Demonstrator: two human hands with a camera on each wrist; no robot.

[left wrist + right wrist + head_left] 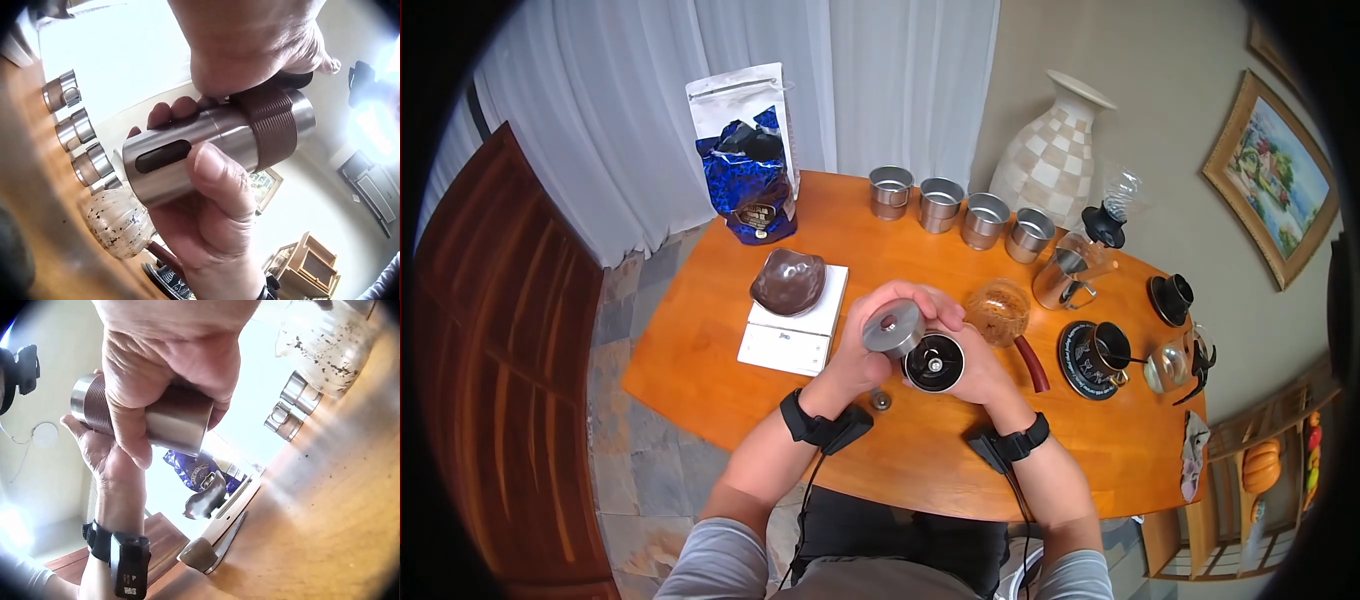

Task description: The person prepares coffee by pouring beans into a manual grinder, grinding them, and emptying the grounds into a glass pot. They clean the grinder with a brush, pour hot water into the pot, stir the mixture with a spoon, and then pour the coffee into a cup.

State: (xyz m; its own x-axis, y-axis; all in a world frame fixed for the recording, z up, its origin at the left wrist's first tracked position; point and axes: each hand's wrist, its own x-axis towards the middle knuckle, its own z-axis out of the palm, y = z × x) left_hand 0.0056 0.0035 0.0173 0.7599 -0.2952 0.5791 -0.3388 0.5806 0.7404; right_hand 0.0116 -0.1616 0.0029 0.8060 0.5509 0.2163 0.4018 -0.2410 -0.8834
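Observation:
A manual coffee grinder [169, 165], steel with a brown ribbed band and a dark side window, lies in the grip of my right hand [982, 372]. Its top faces the head camera, showing a dark inside with a metal shaft in the centre. My left hand [865, 352] holds the round steel lid [893, 328] tilted beside the grinder's open mouth. From the left wrist, the left hand [250, 50] covers most of the lid. Below the hands on the table, the crank's knob [881, 401] shows; its metal arm [232, 539] appears in the right wrist view.
A brown bowl [789, 282] sits on a white scale [784, 345] to the left, near a blue coffee bag [750, 190]. Several steel cups [941, 205] line the back. To the right are a glass pot [998, 312] with a red-brown handle and a black cup [1108, 345] on a saucer.

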